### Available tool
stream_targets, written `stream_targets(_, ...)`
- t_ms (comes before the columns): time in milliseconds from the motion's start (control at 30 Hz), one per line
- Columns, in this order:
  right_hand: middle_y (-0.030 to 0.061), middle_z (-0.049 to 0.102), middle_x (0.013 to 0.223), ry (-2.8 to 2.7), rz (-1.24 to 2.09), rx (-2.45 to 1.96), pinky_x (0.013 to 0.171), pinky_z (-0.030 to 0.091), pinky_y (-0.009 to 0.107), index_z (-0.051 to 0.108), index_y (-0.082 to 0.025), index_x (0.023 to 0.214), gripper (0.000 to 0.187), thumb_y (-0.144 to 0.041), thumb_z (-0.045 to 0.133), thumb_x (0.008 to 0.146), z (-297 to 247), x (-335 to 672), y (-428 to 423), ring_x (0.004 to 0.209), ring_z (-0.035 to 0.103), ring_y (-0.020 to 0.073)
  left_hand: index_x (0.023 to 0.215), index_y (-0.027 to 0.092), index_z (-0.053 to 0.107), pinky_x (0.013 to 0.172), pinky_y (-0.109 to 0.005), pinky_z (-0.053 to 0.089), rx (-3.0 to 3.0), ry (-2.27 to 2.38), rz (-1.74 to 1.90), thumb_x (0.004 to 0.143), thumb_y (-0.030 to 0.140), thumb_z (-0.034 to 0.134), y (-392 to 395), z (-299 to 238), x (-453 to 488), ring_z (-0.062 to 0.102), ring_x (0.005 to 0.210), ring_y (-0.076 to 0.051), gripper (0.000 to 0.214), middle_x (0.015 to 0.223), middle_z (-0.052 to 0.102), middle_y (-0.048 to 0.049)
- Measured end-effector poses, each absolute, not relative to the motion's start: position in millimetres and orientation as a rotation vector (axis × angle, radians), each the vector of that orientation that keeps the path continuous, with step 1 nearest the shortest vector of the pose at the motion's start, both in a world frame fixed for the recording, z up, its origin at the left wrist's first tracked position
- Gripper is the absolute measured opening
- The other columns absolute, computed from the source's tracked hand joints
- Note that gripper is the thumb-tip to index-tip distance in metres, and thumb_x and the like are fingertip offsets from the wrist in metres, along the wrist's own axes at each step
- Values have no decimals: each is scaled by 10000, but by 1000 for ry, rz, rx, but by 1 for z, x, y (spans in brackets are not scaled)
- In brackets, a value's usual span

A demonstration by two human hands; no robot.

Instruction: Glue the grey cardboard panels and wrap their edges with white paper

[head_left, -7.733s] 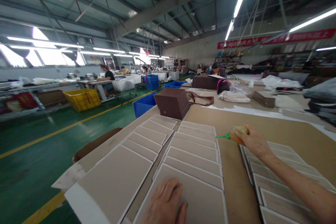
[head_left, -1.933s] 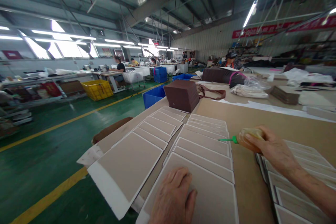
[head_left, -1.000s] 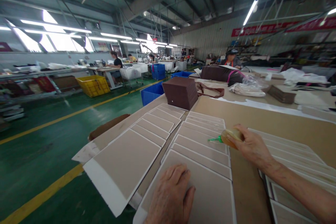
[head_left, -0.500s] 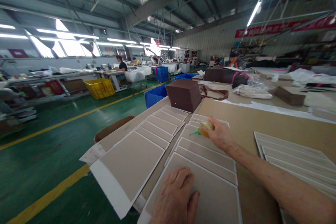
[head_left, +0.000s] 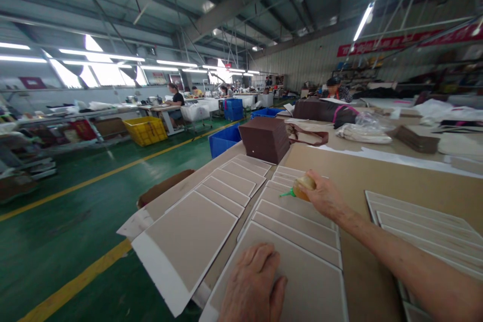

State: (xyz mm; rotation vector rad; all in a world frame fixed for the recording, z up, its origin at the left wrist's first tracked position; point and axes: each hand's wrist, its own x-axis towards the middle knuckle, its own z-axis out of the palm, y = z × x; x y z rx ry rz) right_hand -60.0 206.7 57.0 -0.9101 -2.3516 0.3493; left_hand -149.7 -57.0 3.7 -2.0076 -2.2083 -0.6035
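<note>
My left hand (head_left: 253, 286) lies flat, fingers together, on the nearest beige card of the middle row of overlapping cards (head_left: 298, 214). My right hand (head_left: 324, 195) is closed round a small amber glue bottle (head_left: 302, 187) with a green nozzle. The nozzle points left, just above the far cards of that middle row. A second row of cards (head_left: 211, 206) lies to the left, its nearest card overhanging the table edge. A third row of cards (head_left: 426, 231) lies to the right, beyond my right forearm.
A stack of dark brown boards (head_left: 264, 138) stands behind the card rows on the brown table (head_left: 377, 173). Bags, plastic and more stacks lie further back. Blue crates (head_left: 224, 138) and a yellow crate (head_left: 145, 130) stand on the green floor at left. People sit at distant tables.
My right hand has carried the glue bottle from beside the right-hand row leftward and away, over the far end of the middle row. My left hand has stayed on the nearest card.
</note>
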Motion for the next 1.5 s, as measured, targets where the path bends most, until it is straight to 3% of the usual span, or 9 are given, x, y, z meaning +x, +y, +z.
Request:
stream_targets(200, 17, 632, 650, -2332, 410, -974, 563, 371, 281, 581, -235, 814, 347, -565, 474, 813, 63, -13, 207, 597, 584, 199, 1196, 153, 612, 1019, -471, 524, -2004, -2208, -632, 862, 238, 562, -58, 7, -149, 574, 1176, -284, 348, 1253, 625, -116)
stream_targets(467, 12, 634, 636, -2242, 388, -1070, 546, 371, 288, 622, -238, 827, 348, -564, 507, 790, 58, 29, 214, 567, 574, 201, 1218, 168, 601, 1017, -487, 524, -1983, -2185, -622, 866, 245, 560, -58, 3, -149, 570, 1190, -287, 363, 1268, 622, -106)
stream_targets(1000, 49, 661, 771, -2341, 400, -885, 632, 355, 293, 586, -217, 924, 220, -413, 528, 843, 54, -61, 206, 695, 572, 207, 1193, 170, 613, 1007, -472, 530, -1979, -2192, -605, 865, 247, 567, -59, 5, -149, 577, 1179, -278, 340, 1255, 628, -110)
stream_targets(1300, 17, 643, 654, -2248, 458, -1067, 568, 394, 313, 619, -230, 863, 362, -565, 503, 788, 60, 26, 214, 596, 588, 218, 1197, 176, 604, 1027, -484, 509, -1980, -2236, -653, 870, 243, 554, -58, 6, -147, 554, 1196, -281, 337, 1266, 614, -103)
stream_targets(1500, 37, 656, 712, -2002, 545, -1180, 591, 446, 392, 601, -263, 855, 406, -655, 546, 763, 60, 71, 211, 671, 607, 283, 1200, 196, 591, 1067, -479, 462, -1963, -2309, -720, 889, 230, 524, -61, 10, -144, 527, 1207, -261, 320, 1283, 594, -77)
